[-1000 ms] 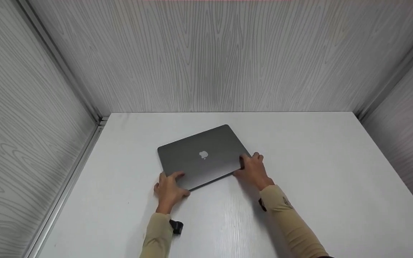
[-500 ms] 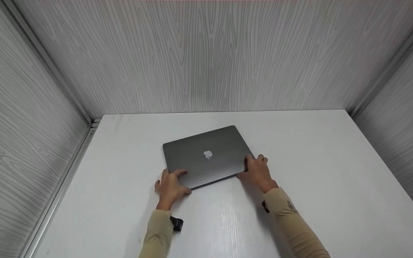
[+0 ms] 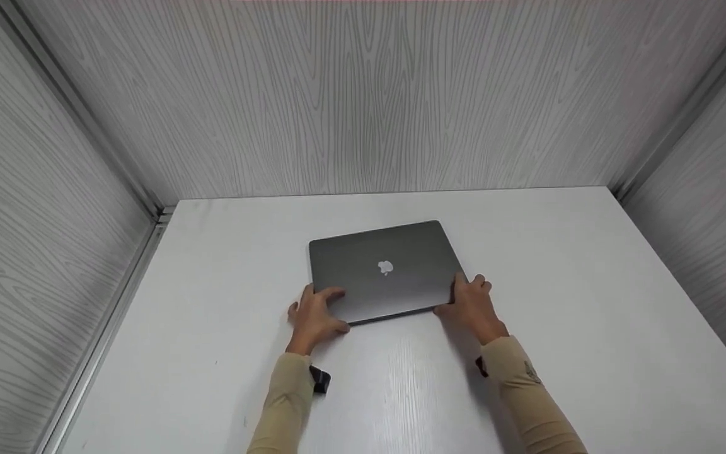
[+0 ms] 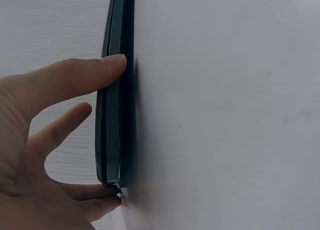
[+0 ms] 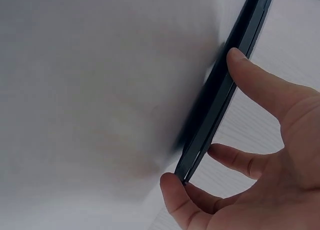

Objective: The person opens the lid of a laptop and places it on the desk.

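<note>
A closed dark grey laptop (image 3: 394, 271) with a pale apple logo lies slightly turned on the white table, its right end farther back. At its near left corner my left hand (image 3: 316, 320) grips it, thumb on the front edge, index finger over the lid, other fingers round the side. My right hand (image 3: 473, 309) holds the near right corner in the same way. In the left wrist view the thumb (image 4: 107, 70) presses the laptop's thin front edge (image 4: 114, 130). The right wrist view shows the right thumb (image 5: 240, 65) on that edge (image 5: 210, 110) and fingertips at the corner.
The white tabletop (image 3: 212, 302) runs to a grey wood-grain panel (image 3: 363, 101) at the back. Similar panels stand at the left (image 3: 35, 221) and right (image 3: 709, 189). A small black device (image 3: 320, 380) sits at the left wrist.
Both hands have shifted the laptop to the right and turned it clockwise, so its front edge lies closer to level. The hands keep their hold at the near corners. The head view moved slightly.
</note>
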Motion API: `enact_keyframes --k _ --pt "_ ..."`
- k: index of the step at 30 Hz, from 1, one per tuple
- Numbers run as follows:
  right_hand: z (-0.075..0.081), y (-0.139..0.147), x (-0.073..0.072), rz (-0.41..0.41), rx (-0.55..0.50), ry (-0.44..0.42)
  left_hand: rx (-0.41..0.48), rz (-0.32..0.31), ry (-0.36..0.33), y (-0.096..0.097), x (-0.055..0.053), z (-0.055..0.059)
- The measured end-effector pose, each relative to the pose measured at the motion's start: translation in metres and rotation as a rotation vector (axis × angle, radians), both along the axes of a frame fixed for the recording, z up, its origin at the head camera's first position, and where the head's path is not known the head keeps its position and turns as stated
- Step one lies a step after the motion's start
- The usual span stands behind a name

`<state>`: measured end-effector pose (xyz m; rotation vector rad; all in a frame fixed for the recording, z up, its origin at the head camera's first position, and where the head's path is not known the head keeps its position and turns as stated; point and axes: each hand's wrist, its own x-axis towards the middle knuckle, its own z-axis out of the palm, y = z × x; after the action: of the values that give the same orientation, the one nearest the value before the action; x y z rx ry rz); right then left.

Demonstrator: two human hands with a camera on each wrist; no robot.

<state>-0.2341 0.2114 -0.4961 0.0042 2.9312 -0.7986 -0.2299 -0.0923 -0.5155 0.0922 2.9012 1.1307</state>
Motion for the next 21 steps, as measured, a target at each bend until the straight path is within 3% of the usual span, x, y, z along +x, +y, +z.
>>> enact_keyframes --k 12,16,21 --pt "0.000 0.012 0.013 -0.047 0.028 -0.005 -0.041 -0.089 -0.034 0.010 -0.012 0.006" --pt "-0.001 0.016 0.013 -0.016 0.050 -0.007 -0.058 -0.076 -0.040 0.012 -0.010 0.005" --pt "-0.001 0.023 0.015 0.050 0.152 0.064 -0.122 -0.095 -0.038 0.015 -0.007 0.005"
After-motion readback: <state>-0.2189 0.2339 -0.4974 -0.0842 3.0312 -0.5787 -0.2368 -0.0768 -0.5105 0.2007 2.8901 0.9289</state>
